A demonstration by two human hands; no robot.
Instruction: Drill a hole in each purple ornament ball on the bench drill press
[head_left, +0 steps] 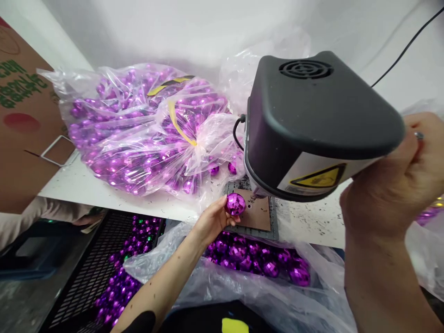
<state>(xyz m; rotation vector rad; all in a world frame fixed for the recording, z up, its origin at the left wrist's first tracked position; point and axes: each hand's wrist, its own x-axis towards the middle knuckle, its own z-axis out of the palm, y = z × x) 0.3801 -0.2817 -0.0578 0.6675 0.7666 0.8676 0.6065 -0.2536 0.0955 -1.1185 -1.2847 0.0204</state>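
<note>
Between the fingers of my left hand is a shiny purple faceted ball, held over the left part of a brown plate on a grey mat. My right hand is raised at the right, wrapped round the side of a large black machine head with a round vent and a yellow warning label. The underside of the machine is just above and right of the ball. Its lower tip is partly hidden, and I cannot tell if it touches the ball.
A big clear bag of purple balls lies on the white table. Below the table edge are more balls in an open plastic bag and a black crate. A cardboard box and another person's sleeve are at left.
</note>
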